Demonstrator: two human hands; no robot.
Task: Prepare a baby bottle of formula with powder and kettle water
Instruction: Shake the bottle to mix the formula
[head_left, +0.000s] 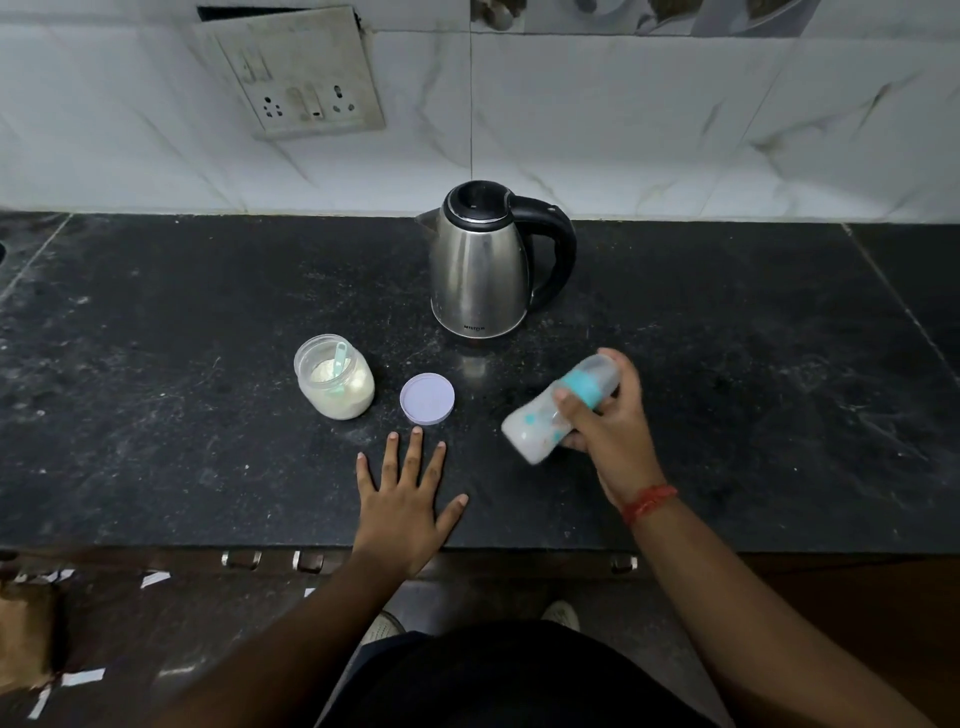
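The right hand (608, 415) grips the baby bottle (558, 410) above the counter (182, 467), fingers and thumb curled round its middle just below the teal collar. The bottle is tipped well over, cap end up and away toward the kettle, base down toward the person, and its outline is smeared. That blur, together with the milky white contents and the closed cap, suggests the bottle is being shaken to mix powder and water; a grip near the collar likely helps keep the top secure while it swings. The left hand (410, 499) lies flat on the counter with its fingers straight and spread apart, holding nothing, probably to steady the body while the other arm works. Its fingertips stop just short of the purple lid (427, 399), which lies flat beside the open jar (335, 376) it seems to belong to. The jar holds pale powder with a small teal scoop (340, 358) standing in it, so the powder is within reach but still uncovered; closing it appears to be a step left over. The steel kettle (480, 265) stands upright farther back with its lid down and its black handle turned to the right, the side of the hand now holding the bottle, well apart from the swinging bottle.
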